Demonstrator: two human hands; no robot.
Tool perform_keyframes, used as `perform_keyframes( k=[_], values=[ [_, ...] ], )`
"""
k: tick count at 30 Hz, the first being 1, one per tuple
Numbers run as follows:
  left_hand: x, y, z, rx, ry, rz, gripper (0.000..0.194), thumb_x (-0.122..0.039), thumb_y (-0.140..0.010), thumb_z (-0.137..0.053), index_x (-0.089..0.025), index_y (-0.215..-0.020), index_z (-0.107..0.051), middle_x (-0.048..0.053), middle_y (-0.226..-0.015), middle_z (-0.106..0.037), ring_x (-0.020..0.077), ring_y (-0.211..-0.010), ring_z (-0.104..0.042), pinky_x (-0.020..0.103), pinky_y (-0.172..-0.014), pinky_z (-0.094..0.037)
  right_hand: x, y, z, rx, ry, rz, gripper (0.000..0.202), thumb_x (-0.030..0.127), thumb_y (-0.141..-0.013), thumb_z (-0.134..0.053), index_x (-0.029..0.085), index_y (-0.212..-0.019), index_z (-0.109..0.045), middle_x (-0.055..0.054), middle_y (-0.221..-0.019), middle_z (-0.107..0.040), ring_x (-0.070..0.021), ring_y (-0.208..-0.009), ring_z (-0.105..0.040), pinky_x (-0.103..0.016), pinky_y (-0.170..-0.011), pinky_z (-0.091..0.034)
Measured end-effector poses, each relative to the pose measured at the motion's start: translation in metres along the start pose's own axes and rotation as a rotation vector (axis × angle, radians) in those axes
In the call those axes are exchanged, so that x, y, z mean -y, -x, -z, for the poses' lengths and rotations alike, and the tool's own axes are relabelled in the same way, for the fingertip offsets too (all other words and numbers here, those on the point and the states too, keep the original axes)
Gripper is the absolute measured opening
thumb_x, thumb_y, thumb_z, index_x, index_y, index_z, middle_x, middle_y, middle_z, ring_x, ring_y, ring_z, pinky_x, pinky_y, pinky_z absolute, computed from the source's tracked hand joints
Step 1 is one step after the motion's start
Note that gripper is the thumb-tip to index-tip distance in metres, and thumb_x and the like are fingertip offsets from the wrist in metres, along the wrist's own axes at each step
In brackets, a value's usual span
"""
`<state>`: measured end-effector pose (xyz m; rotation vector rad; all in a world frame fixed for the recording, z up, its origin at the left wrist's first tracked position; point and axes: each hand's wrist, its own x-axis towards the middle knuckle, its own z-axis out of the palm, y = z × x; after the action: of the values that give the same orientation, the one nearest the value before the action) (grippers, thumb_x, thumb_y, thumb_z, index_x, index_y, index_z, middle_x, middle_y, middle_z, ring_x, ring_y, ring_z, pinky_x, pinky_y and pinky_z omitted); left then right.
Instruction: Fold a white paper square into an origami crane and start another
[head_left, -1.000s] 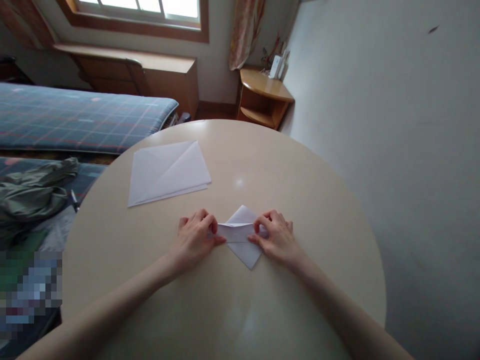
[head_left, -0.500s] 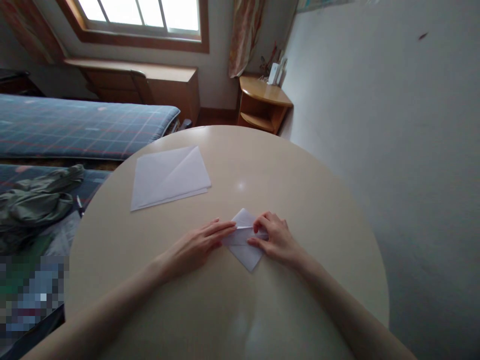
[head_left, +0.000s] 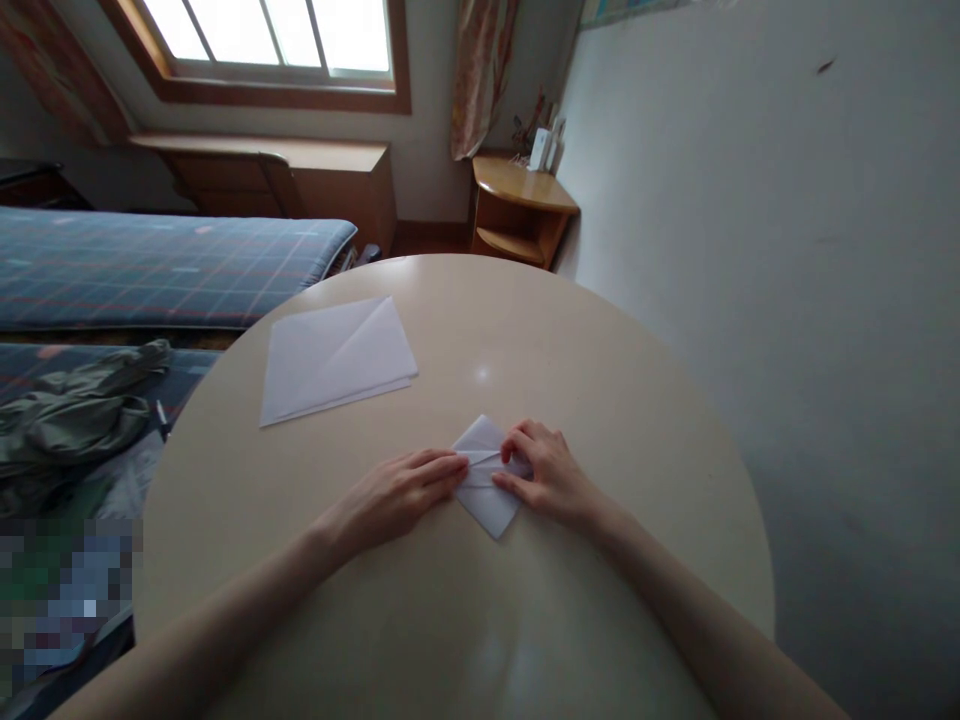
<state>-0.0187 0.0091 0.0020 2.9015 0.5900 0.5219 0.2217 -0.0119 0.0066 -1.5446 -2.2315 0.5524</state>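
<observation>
A small white folded paper (head_left: pixel 487 510) lies diamond-wise on the round table in front of me, with creases running across its middle. My left hand (head_left: pixel 409 490) rests from the left with its fingers stretched out side by side, fingertips on the paper's left corner. Its thumb is mostly hidden. My right hand (head_left: pixel 547 475) is closed on the right part of the folded paper, index finger bent and thumb at the lower fold. The paper's right corner is covered by this hand.
Larger folded white sheets (head_left: pixel 337 360) lie at the left rear of the cream round table (head_left: pixel 585 330). A wall (head_left: pixel 750 300) borders the right side. Plaid mattresses (head_left: pixel 187 270) with a crumpled green-grey cloth (head_left: pixel 82 400) stand at left; a corner shelf (head_left: pixel 525 190) is behind.
My left fingertips have drawn slightly down and back on the paper's left corner. The raised fold at the middle looks a little shifted. My right hand keeps its grip; the view has tilted slightly.
</observation>
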Motion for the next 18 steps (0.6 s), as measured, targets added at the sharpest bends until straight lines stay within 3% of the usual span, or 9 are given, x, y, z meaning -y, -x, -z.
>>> perform_keyframes(
  k=[7,11,15,18],
  values=[
    [0.004,-0.001,0.004,-0.077,-0.076,-0.089,0.031,-0.016,-0.096,-0.031,-0.015,-0.119,-0.053,0.009,-0.114,-0.062,0.0186,-0.104,-0.058,0.031,-0.084,-0.054,-0.007,0.000,0.000,-0.064,0.027,0.147,0.010,0.029,-0.085,-0.055,0.019,-0.083,-0.054,-0.006,-0.088,-0.057,-0.0201,-0.085,-0.051,-0.035,-0.077,-0.037],
    [0.005,0.000,0.006,-0.129,-0.089,-0.131,0.029,-0.014,-0.095,-0.034,-0.014,-0.120,-0.049,0.010,-0.111,-0.063,0.0192,-0.100,-0.060,0.031,-0.078,-0.055,-0.008,0.001,0.004,-0.133,-0.020,0.282,0.029,0.040,-0.093,-0.036,0.019,-0.091,-0.055,-0.009,-0.093,-0.061,-0.0209,-0.087,-0.052,-0.037,-0.079,-0.038],
    [0.008,0.001,0.004,-0.164,-0.009,-0.057,0.025,-0.018,-0.096,-0.035,-0.013,-0.114,-0.050,0.010,-0.106,-0.065,0.0183,-0.095,-0.061,0.029,-0.074,-0.054,-0.002,0.004,0.018,-0.065,-0.054,0.418,0.057,0.062,-0.078,-0.049,0.019,-0.116,-0.050,-0.012,-0.115,-0.057,-0.0250,-0.104,-0.050,-0.041,-0.088,-0.037],
    [0.010,0.002,0.002,-0.198,0.051,0.047,0.023,-0.021,-0.096,-0.034,-0.015,-0.107,-0.054,0.008,-0.100,-0.066,0.0156,-0.088,-0.063,0.025,-0.073,-0.052,0.001,0.006,0.024,-0.063,0.004,0.456,0.080,0.060,-0.067,-0.064,0.018,-0.130,-0.039,-0.014,-0.126,-0.052,-0.0278,-0.114,-0.046,-0.044,-0.094,-0.035]
  ],
)
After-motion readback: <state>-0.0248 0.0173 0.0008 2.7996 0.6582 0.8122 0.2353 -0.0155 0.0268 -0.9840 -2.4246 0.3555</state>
